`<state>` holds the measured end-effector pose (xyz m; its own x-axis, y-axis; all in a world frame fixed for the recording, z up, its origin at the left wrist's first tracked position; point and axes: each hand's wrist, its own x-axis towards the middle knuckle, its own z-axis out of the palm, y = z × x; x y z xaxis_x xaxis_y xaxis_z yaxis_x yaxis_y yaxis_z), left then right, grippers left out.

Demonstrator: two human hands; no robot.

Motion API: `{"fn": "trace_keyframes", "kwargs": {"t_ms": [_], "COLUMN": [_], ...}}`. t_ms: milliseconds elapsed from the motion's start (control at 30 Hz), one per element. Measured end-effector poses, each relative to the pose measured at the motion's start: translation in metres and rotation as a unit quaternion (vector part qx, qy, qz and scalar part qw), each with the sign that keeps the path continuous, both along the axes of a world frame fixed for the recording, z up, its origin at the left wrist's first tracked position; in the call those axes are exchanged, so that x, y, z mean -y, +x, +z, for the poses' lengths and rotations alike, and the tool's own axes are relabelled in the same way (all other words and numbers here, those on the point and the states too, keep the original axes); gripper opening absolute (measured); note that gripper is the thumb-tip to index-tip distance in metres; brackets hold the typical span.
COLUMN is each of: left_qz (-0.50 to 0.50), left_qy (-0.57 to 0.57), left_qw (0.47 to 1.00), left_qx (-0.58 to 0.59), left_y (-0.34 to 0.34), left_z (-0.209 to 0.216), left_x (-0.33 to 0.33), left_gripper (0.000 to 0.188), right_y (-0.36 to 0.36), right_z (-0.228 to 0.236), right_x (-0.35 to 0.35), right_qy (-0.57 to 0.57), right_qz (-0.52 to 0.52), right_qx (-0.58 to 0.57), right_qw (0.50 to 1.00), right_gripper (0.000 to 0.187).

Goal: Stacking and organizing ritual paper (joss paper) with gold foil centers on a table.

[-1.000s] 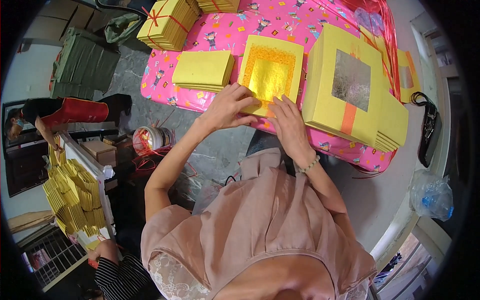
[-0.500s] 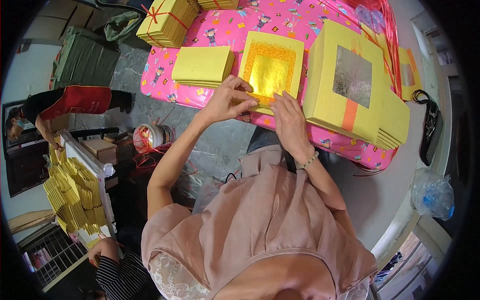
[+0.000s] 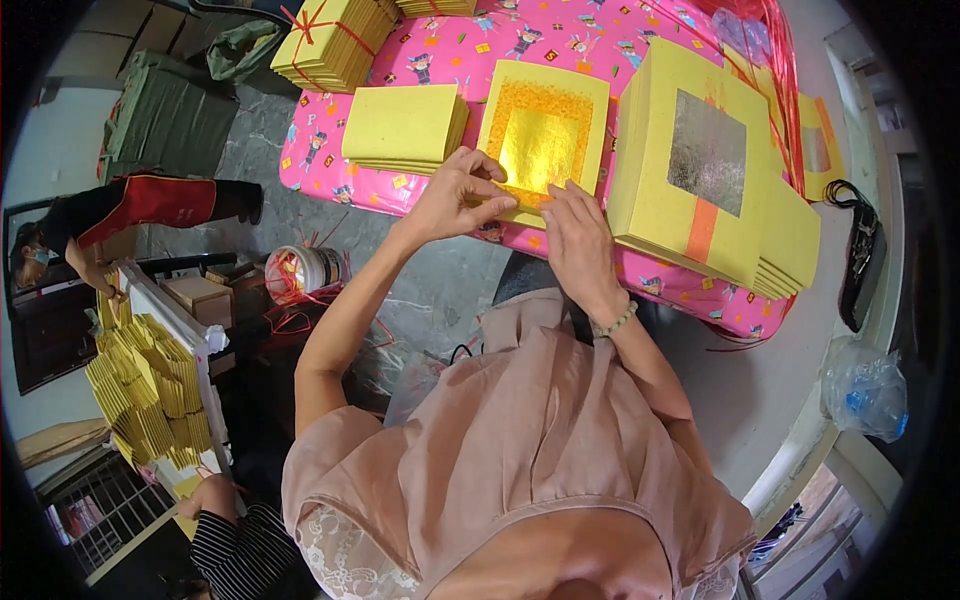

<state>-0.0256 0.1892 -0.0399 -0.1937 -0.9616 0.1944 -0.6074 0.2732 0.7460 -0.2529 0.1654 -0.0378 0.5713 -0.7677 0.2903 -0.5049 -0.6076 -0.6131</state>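
Gold-foil yellow paper sheet [image 3: 545, 145]: upper centre of frame, lower edge at both hands. Left hand [image 3: 460, 200], at its lower-left corner: thumb and fingertips narrowly spaced. Right hand [image 3: 583, 245], lower right: fingers extended onto the edge. Grip of either: cannot tell. Folded yellow stack [image 3: 398, 125]: left of sheet. Silver-foil yellow stack [image 3: 707, 150]: upper right.

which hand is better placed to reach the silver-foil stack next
Probably the right hand: it touches the gold-foil paper, nearer the silver-foil paper stack. The left hand lies farther left.
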Motion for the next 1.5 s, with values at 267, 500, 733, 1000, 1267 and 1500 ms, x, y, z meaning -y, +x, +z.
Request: {"fn": "trace_keyframes", "kwargs": {"t_ms": [267, 500, 733, 1000, 1267, 1500], "left_qz": [-0.003, -0.017, -0.046, -0.003, 0.005, -0.023], "left_qy": [-0.006, 0.007, -0.002, 0.049, 0.063, 0.036], "left_qw": [1.000, 1.000, 0.995, 0.995, 0.992, 0.992], "left_qx": [0.000, 0.023, 0.086, 0.091, 0.106, 0.122], "left_y": [0.001, 0.002, 0.006, 0.017, 0.026, 0.043], "left_z": [0.002, 0.012, 0.040, 0.049, 0.074, 0.052], "left_x": [0.002, 0.003, 0.011, 0.043, 0.094, 0.146], "left_gripper": [0.023, 0.020, 0.035, 0.037, 0.040, 0.049], "right_y": [0.001, 0.005, 0.012, 0.026, 0.039, 0.056], "right_z": [0.001, 0.007, 0.023, 0.047, 0.031, 0.002], "right_x": [0.001, 0.001, 0.009, 0.019, 0.014, 0.045], "right_qy": [0.004, -0.037, -0.057, -0.160, -0.134, -0.094], "right_qz": [-0.003, -0.001, -0.024, -0.089, -0.028, -0.020], "right_qx": [0.002, -0.025, -0.011, -0.022, -0.012, -0.093], "right_qw": [1.000, 0.999, 0.998, 0.983, 0.991, 0.991], "right_gripper": [0.021, 0.022, 0.008, 0.026, 0.052, 0.075]}}
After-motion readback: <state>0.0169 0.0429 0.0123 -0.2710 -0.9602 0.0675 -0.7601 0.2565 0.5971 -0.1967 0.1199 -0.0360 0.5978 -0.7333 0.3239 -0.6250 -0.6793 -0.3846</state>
